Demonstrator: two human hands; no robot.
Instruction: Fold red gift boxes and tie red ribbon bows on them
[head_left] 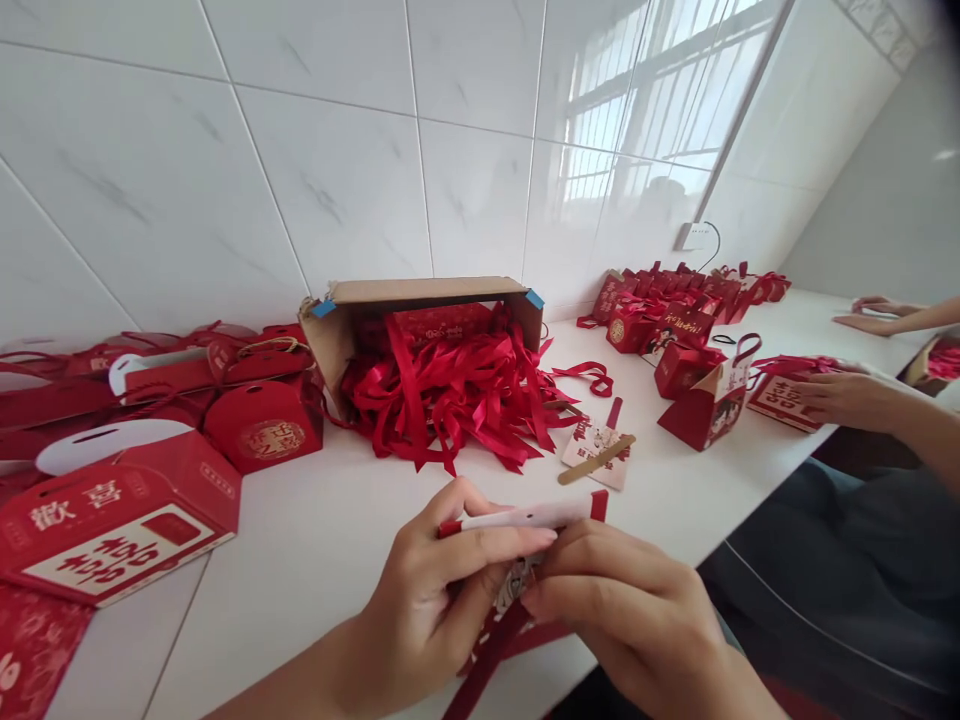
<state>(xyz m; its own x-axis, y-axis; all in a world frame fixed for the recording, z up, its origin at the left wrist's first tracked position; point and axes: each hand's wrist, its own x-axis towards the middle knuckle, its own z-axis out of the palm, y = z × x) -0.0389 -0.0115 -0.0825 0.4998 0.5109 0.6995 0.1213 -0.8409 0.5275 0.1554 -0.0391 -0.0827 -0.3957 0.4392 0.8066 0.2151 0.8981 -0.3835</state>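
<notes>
Head view: left hand [442, 575] clamped on red-and-white card piece [510, 518], which sits at its two o'clock, right hand's [634, 595] ten o'clock. Right hand closed on it too, thumb beside red strip [491, 655] trailing toward seven o'clock. Beyond, eleven o'clock: carton [427, 291], ribbons [457, 390] spilling out. One o'clock: wooden stick [596, 461].

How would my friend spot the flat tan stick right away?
Find the cardboard box spilling red ribbons on the white table. To its right lies a pale card with red printing. The flat tan stick slants across that card, plain and narrow, unlike the printed card and red ribbons nearby.
</notes>
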